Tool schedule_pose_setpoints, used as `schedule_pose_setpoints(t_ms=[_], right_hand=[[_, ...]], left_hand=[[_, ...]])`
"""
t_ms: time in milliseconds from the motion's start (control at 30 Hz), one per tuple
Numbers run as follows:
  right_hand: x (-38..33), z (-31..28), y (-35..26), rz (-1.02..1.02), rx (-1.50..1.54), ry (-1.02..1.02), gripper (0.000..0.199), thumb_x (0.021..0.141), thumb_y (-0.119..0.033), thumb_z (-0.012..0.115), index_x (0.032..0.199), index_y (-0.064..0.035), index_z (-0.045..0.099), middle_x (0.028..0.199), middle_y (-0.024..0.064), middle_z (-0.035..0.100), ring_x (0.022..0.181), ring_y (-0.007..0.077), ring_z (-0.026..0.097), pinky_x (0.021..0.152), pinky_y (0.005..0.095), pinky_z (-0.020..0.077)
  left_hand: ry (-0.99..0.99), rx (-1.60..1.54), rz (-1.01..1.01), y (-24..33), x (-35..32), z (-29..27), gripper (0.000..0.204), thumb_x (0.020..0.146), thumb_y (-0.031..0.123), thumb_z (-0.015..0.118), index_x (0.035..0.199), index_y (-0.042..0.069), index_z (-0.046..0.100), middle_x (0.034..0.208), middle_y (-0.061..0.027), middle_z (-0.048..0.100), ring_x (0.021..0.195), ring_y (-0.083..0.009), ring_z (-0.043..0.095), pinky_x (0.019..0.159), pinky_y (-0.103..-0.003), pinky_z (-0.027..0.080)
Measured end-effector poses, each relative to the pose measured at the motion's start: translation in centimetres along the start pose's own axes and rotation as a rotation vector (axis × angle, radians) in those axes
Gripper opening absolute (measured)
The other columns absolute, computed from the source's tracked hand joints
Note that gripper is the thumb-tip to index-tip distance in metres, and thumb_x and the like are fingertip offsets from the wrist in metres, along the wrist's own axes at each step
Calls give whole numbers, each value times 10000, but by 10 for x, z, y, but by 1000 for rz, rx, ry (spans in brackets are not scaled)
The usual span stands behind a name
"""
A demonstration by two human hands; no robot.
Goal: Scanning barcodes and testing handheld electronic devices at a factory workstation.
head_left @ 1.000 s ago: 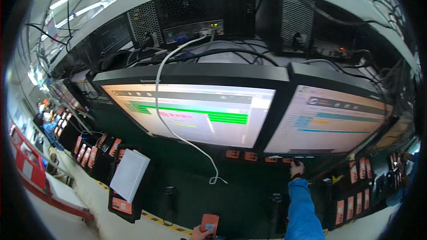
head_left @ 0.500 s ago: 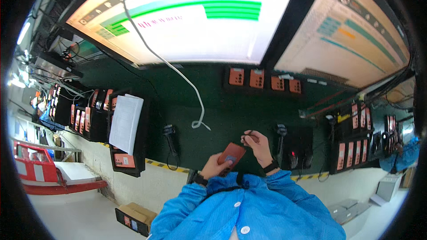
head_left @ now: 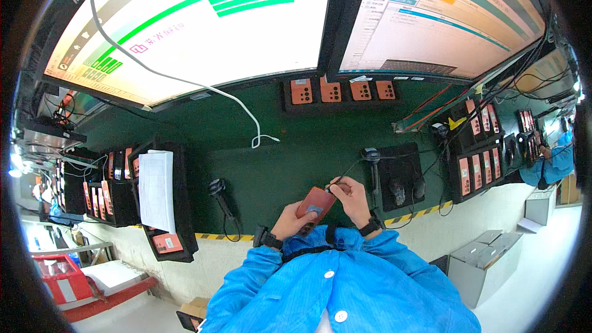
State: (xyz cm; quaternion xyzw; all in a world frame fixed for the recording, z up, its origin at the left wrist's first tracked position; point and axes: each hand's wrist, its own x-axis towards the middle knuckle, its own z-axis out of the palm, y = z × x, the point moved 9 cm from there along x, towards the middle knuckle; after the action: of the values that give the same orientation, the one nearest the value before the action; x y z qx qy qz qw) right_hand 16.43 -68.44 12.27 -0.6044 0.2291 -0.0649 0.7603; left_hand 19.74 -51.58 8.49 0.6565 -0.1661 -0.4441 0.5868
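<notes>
My left hand (head_left: 287, 222) is closed round a copper-red phone (head_left: 319, 199), its back turned up with a pale label on it, tilted toward the upper right. My right hand (head_left: 350, 200) pinches the end of a thin black cable (head_left: 346, 169) right at the phone's far end. Whether the plug sits inside the phone's port is too small to tell. Both wrists wear dark bands, and blue sleeves cover my arms.
Two monitors (head_left: 203, 31) stand over the green bench. A white cable (head_left: 237, 100) hangs in front. Handheld scanners (head_left: 221, 196) lie on both sides. Black trays of red phones (head_left: 332, 89) sit at the back, left and right. A white paper stack (head_left: 156, 188) covers the left tray.
My right hand has brought the cable end down to the phone's far end; before, they were apart. My left hand keeps the phone. The whole view has shifted.
</notes>
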Motion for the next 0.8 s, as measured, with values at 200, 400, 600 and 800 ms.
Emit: schedule_pose_setpoints(t_ms=[200, 400, 600, 800], right_hand=[[-8, 2, 16, -3, -34, 121, 127, 874, -53, 595, 982, 15, 590, 902, 64, 658, 853, 112, 614, 771, 240, 480], [-20, 17, 25, 97, -148, 72, 109, 878, -62, 596, 958, 11, 596, 916, 72, 665, 854, 110, 619, 775, 249, 486], [-26, 14, 33, 60, 111, 282, 111, 874, -57, 603, 959, 14, 596, 935, 84, 670, 862, 112, 621, 778, 244, 489], [-20, 7, 19, 68, -130, 108, 110, 870, -55, 602, 952, 17, 616, 878, 53, 658, 811, 92, 603, 734, 227, 481]], left_hand=[[-74, 72, 24, 4, 0, -15, 352, 831, 181, 674, 1113, -9, 582, 924, -38, 652, 794, -93, 576, 724, -279, 485], [-179, 191, 14, -7, -7, -24, 358, 817, 225, 680, 1081, -5, 604, 899, -56, 656, 779, -103, 571, 721, -281, 476], [-228, 125, -10, 7, -1, -29, 383, 814, 240, 674, 1093, -12, 597, 872, -75, 653, 777, -127, 575, 728, -305, 477], [-225, 224, 43, 10, 9, -27, 419, 793, 303, 661, 1089, 11, 608, 855, -119, 659, 753, -187, 614, 709, -337, 482]])
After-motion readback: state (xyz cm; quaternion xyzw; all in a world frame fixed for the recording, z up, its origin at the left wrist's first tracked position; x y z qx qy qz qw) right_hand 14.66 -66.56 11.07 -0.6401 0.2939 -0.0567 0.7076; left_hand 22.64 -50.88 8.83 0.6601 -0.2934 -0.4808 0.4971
